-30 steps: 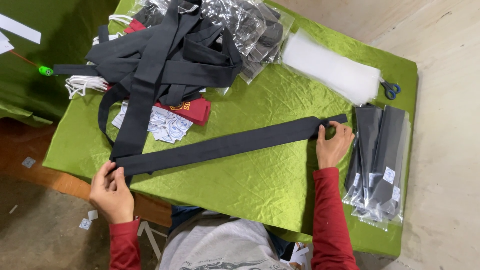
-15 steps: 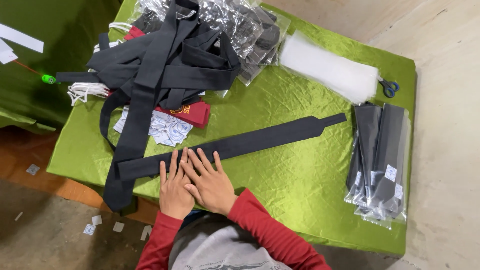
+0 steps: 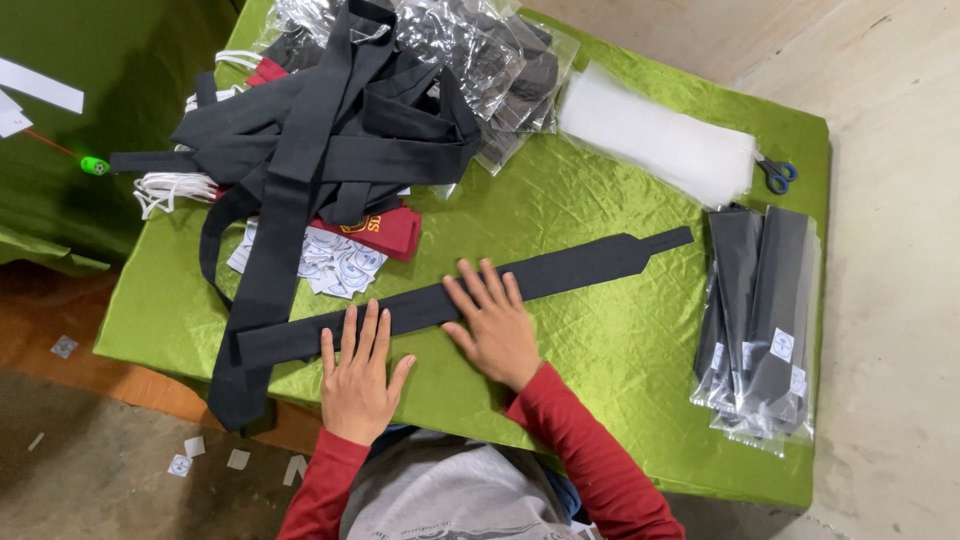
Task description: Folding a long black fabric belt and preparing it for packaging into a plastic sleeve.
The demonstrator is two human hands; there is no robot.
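Hands: left hand [image 3: 357,381], right hand [image 3: 497,326] flat on tie [image 3: 560,274], fingers spread. Risk: tie sliding on slick green counter [image 3: 620,350] cloth, skewing alignment.

long blk strap [image 3: 560,275], flat (diagonal), table centre

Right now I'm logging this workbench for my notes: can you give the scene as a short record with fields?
surface: table under green cloth
left hand: flat, fingers spread, on the black strip
right hand: flat on the same strip, beside the left
behind: pile of black straps
right edge: bagged black pieces
far right: scissors, blue handles
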